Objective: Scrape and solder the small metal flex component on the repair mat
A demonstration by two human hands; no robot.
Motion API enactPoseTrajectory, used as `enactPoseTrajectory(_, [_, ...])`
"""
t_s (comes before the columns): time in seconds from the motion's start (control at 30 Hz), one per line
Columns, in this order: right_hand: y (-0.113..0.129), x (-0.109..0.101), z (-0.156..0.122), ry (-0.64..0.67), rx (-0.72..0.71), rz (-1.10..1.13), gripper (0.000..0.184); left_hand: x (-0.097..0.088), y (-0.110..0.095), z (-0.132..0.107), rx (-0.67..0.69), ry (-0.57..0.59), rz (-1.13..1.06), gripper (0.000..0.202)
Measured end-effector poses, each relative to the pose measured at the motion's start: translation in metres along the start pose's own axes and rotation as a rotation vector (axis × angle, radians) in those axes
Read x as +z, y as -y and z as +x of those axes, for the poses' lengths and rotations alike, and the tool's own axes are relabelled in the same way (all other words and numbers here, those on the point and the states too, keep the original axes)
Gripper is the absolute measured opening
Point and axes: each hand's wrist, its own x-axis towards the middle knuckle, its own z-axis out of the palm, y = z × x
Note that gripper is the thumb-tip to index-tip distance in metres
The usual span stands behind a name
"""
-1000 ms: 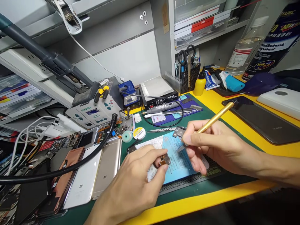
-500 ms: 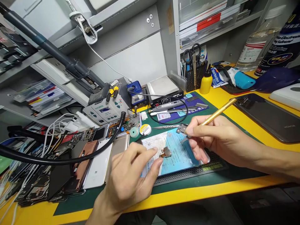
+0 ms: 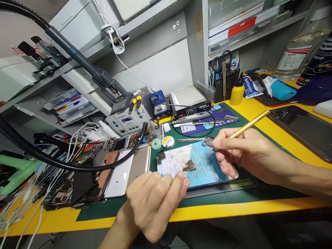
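Note:
My right hand is closed around a slim gold pen-shaped tool, its back end pointing up and right. The tool's working tip is hidden by the fingers. Just left of those fingertips is a small dark square-celled part, at the far edge of a blue-and-white printed pad. On the pad lies a small metal part with a brown flex cable. A black camera-like module rests at the pad's left corner. My left hand is curled into a fist at the pad's near left edge; its palm side is hidden.
Phones and stacked phone parts with white cables cover the left side. A black hose arches over them. Behind stand a grey soldering station and a hot plate. A yellow bottle and a large dark phone are at right.
My left hand has turned and its spread thumb and index finger have curled in, uncovering the black module. My right hand keeps its grip. The whole view has shifted.

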Motion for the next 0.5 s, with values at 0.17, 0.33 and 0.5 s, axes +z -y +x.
enactPoseTrajectory(0.17, [0.0,0.0,0.002,-0.007,-0.006,0.001,0.038,0.012,0.002,0.003,-0.19,0.05,-0.139,0.019])
enactPoseTrajectory(0.33, [-0.001,0.0,0.001,-0.012,-0.007,-0.002,0.036,0.021,-0.006,0.006,-0.345,0.143,-0.335,0.014])
enactPoseTrajectory(0.5, [0.001,0.0,0.0,-0.019,-0.01,0.0,0.037,0.026,-0.012,0.012,-0.406,0.21,-0.425,0.019])
